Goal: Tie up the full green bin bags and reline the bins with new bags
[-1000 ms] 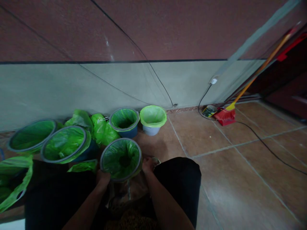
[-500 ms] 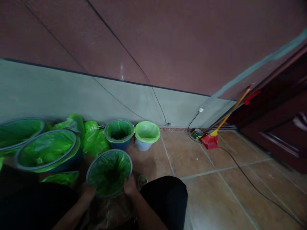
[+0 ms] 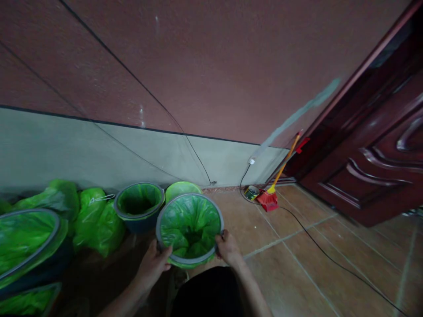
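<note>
Both hands grip a trash bin (image 3: 159, 222) with a grey rim, lined with a green plastic bag (image 3: 194, 213). My left hand (image 3: 152, 262) is closed on the near left side of its rim, thumb on top. On the right side of the rim, my right hand (image 3: 228, 248) is closed with its fingers at the edge. The bin is tilted toward me, so I look down into the crumpled liner; its underside is hidden. Just behind it stands a bin with a pale green liner (image 3: 183, 188), partly covered. A dark blue lined bin (image 3: 140, 224) is to its left.
Larger lined bins (image 3: 62, 259) stand at the left, beside tied green bags (image 3: 95, 220) along the wall. A broom (image 3: 287, 160), a red dustpan (image 3: 268, 200) and a can (image 3: 251, 192) are near the door (image 3: 360, 176). A black cable (image 3: 325, 251) crosses the tiles.
Both hands have carried the lined bin rightward and away from me, close to the pale green lined bin. My view has turned right, showing more of the door.
</note>
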Demonstrator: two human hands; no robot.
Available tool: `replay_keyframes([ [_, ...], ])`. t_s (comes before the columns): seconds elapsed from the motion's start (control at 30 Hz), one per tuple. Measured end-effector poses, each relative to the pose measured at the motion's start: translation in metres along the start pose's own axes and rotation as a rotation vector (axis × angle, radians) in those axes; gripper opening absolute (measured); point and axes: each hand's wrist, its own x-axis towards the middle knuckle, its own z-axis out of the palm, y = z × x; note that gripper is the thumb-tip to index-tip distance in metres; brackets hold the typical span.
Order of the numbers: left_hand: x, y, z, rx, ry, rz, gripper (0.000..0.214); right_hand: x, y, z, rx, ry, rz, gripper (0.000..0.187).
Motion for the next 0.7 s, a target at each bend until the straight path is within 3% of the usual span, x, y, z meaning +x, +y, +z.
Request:
replay_keyframes([
  [0.1, 0.006, 0.017, 0.053, -0.004, -0.219, 0.082, 0.042, 0.015, 0.022, -0.041, 0.068, 0.111, 0.048, 0.016],
  [0.17, 0.018, 0.025, 0.088, -0.042, -0.314, 0.077, 0.041, 0.031, 0.041, -0.055, 0.103, 0.162, 0.106, 0.019],
  [0.33, 0.061, 0.028, 0.154, 0.0, -0.405, -0.101, 0.037, 0.075, 0.091, -0.05, 0.13, 0.218, 0.262, 0.032],
  [0.47, 0.091, 0.011, 0.174, 0.117, -0.414, -0.14, 0.046, 0.111, 0.109, -0.022, 0.104, 0.272, 0.375, 0.036],
  [0.57, 0.112, 0.004, 0.176, 0.224, -0.393, -0.151, 0.046, 0.147, 0.105, -0.002, 0.068, 0.331, 0.414, 0.037],
  [0.7, 0.146, 0.012, 0.187, 0.218, -0.35, -0.13, 0.056, 0.205, 0.095, 0.022, 0.041, 0.335, 0.379, 0.038],
])
